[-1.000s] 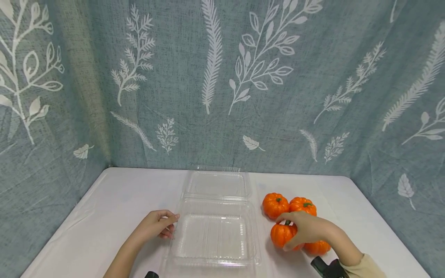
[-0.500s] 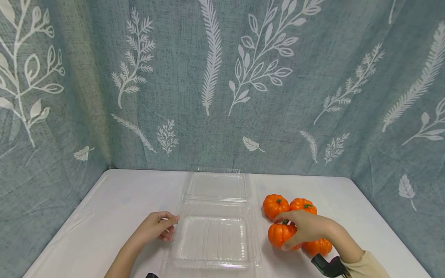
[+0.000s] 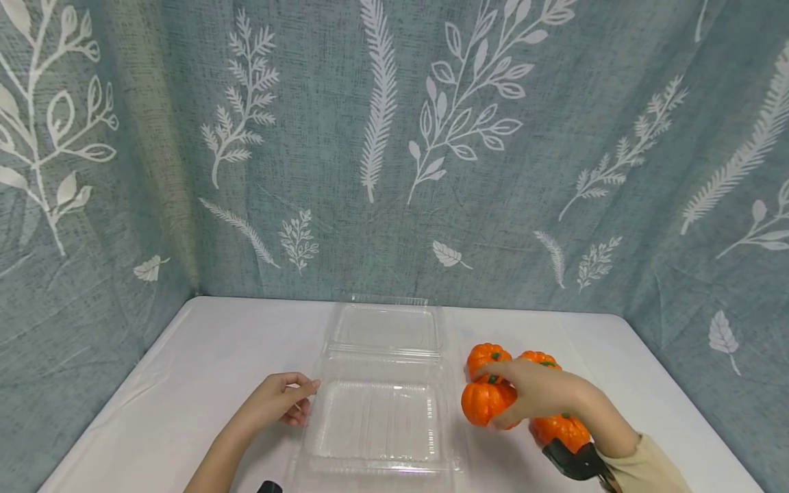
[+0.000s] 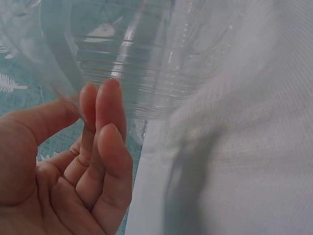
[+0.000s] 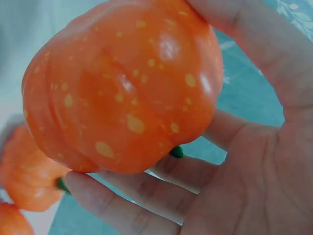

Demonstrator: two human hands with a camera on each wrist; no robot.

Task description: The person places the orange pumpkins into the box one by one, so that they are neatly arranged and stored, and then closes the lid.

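My right hand (image 3: 548, 394) grips a small orange pumpkin (image 3: 482, 404), thumb on the near side and fingers over the far side. In the right wrist view this pumpkin (image 5: 122, 88) is shiny with yellow flecks, and its green stem tip peeks out below. A clear plastic clamshell container (image 3: 457, 438) lies opened in the middle of the table, its lid (image 3: 385, 329) folded back toward the curtain. At its left edge, my left hand (image 3: 280, 400) pinches the rim between thumb and fingers; the left wrist view shows the fingertips (image 4: 111, 93) against the ribbed clear wall.
Beside the held pumpkin sit more pumpkins: one behind it (image 3: 483, 356), one partly covered by my right hand (image 3: 539, 357), and one near my wrist (image 3: 564, 435). A white cloth covers the table (image 3: 234, 335). A teal leaf-print curtain (image 3: 333, 171) surrounds its back and sides.
My right hand has moved left and slightly up in the head view with the pumpkin, away from the pumpkin near the wrist. The left hand and container have stayed in place.
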